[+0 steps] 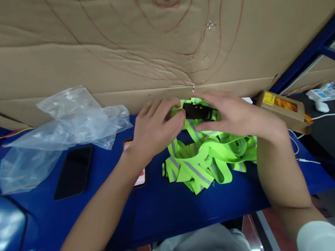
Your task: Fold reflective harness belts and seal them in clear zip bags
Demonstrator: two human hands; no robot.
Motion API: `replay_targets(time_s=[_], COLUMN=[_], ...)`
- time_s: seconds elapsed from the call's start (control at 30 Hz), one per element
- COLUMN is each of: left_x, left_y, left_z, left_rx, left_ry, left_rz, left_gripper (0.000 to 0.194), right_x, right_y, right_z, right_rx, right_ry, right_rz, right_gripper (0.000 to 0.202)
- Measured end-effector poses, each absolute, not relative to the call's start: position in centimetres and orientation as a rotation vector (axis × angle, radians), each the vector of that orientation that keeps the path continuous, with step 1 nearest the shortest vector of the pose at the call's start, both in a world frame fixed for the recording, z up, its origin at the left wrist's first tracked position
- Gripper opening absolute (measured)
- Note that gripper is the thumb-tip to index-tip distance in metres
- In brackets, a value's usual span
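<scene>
A heap of neon yellow-green reflective straps (200,163) with grey stripes lies on the blue table in front of me. At its far side is a dark black piece (196,111), perhaps plastic buckles; its exact kind is unclear. My left hand (157,125) is curled at the black piece's left end, thumb and fingers closed about a yellow-green strap. From the right, my right hand (229,110) reaches over the heap, thumb and fingers stretched apart around the black piece. Its far fingertips are blurred, and I see no firm grip there.
Clear plastic bags (67,126) and a black phone (73,172) lie at the left. A lit phone (139,178) is partly behind my left arm. A cardboard box (284,111) stands right, near white cables and a charger (322,106). A cardboard panel (110,57) rises behind.
</scene>
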State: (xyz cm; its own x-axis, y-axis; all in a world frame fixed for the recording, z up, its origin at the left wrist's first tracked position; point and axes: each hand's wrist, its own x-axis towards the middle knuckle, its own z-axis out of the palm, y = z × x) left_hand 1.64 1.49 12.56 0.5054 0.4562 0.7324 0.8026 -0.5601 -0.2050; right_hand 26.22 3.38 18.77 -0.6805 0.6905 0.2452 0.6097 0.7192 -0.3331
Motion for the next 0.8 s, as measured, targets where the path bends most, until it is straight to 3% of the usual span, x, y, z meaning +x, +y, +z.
replay_targets(time_s=[0.2,0.37,0.57,0.8], left_x=[0.7,0.2,1.7,2.5], left_y=[1.2,1.3,-0.3,-0.6], left_z=[13.9,14.5,15.1,15.1], left_rx=[-2.203,-2.326,-2.088,-2.257], left_ry=[-1.208,-1.689,-1.297,-1.093], left_rz=[-0.999,-0.708,-1.173,-1.128], left_gripper=[0.017,0.040,0.038,0.035], right_x=[26.1,25.2,24.4,23.2], right_y=[3.9,3.1,3.2,2.5], right_z=[18.6,19.2,18.3,17.6], right_rx=[-1.130,-1.093,-1.015,-0.933], right_ry=[-2.404,-2.173,-2.274,-2.369], right_rz=[0.049,-0.219,-0.249,-0.276], right_gripper=[0.053,0.057,0.059,0.057])
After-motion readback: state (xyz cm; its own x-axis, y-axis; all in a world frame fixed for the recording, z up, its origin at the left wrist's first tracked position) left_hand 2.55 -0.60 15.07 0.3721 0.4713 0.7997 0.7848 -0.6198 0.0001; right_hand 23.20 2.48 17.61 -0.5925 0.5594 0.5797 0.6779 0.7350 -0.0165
